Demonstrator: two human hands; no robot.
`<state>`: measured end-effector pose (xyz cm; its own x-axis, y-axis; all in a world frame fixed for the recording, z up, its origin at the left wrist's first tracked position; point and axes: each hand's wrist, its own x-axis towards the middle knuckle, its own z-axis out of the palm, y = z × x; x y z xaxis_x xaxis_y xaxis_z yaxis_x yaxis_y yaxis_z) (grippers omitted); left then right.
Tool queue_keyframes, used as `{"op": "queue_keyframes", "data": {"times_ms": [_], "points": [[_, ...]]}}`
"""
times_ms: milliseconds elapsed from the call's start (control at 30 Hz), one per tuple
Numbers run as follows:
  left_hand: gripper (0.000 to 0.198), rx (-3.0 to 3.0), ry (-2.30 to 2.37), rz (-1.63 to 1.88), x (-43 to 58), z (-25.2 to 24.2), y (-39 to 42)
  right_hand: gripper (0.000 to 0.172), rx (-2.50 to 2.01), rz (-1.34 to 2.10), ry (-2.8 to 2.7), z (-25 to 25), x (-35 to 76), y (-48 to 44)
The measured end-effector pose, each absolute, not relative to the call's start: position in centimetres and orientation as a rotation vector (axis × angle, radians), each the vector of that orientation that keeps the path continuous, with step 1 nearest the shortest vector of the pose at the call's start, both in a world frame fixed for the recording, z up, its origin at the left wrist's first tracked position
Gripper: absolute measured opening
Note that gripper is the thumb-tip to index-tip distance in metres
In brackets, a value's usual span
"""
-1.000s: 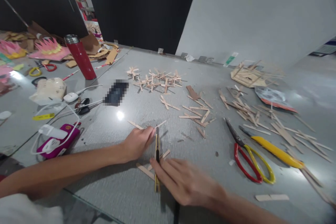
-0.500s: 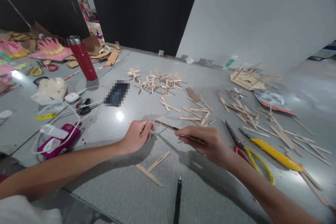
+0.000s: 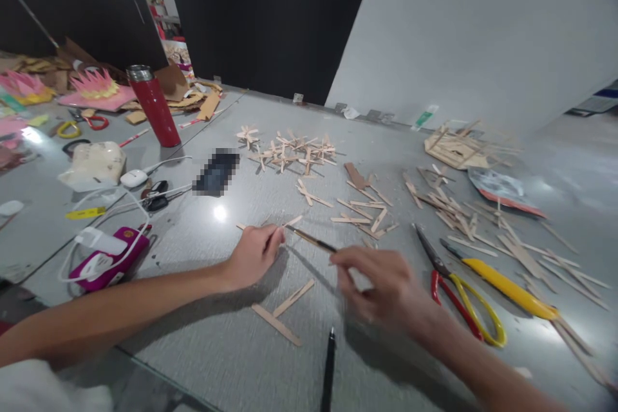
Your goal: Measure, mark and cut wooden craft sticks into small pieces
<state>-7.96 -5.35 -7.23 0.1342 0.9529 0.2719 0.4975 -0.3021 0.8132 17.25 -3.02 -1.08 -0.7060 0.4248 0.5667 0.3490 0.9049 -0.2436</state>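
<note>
1. The step in hand looks like trimming a flat wooden stick (image 3: 268,225) with a slim craft knife (image 3: 311,240); the stick lies on the grey bench (image 3: 203,328), just beyond the left hand's fingers.
2. The left hand (image 3: 252,255) rests knuckles-up on the bench, fingers curled and pressed down on the near end of the stick to pin it in place.
3. The right hand (image 3: 381,283) hovers low over the bench, blurred by motion. Its fingers pinch the rear of the knife, whose tip points toward the left hand's fingertips and seems to meet the stick there.
4. Both forearms reach in from the near edge, the left lying almost flat, the right angled in from the lower right.
5. The next move, as I judge it, calls for a steady hold on the stick and a controlled draw of the blade kept clear of the left fingertips, since the two are very close.
6. Nearby, two crossed sticks (image 3: 282,312) lie just below the hands, and a black pen (image 3: 329,367) lies at the near edge.
7. Red-and-yellow scissors (image 3: 458,296) lie to the right, with a scatter of cut sticks (image 3: 362,209) beyond the hands.
</note>
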Motion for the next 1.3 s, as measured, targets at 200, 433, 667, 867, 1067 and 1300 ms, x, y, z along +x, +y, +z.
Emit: {"op": "queue_keyframes", "data": {"times_ms": [200, 433, 667, 867, 1067, 1300], "points": [[0.037, 1.887, 1.437, 1.097, -7.9, -7.2, -5.3, 0.032, -1.107, 0.740, -2.506, 0.1, 17.7, -2.3], [0.042, 1.925, 1.386, 1.080, -7.8, -7.6, -5.3, 0.046, -0.684, 1.153, -2.628, 0.6, 14.5, -9.1], [0.040, 1.915, 1.307, 1.047, -7.8, -6.9, -5.5, 0.035, -0.745, 1.251, -2.478, -0.5, 14.1, -7.0], [0.038, 1.877, 1.275, 1.033, -8.0, -6.1, -5.5, 0.023, -1.280, 1.363, -1.947, -1.5, 14.5, -5.5], [0.038, 1.946, 1.148, 0.964, -8.0, -6.0, -5.8, 0.046, -1.128, 2.087, -1.639, -1.7, 15.4, -3.2], [0.036, 2.021, 1.110, 0.919, -8.1, -6.1, -6.0, 0.037, -1.108, 1.880, -1.828, -2.2, 15.4, -2.9]]}}
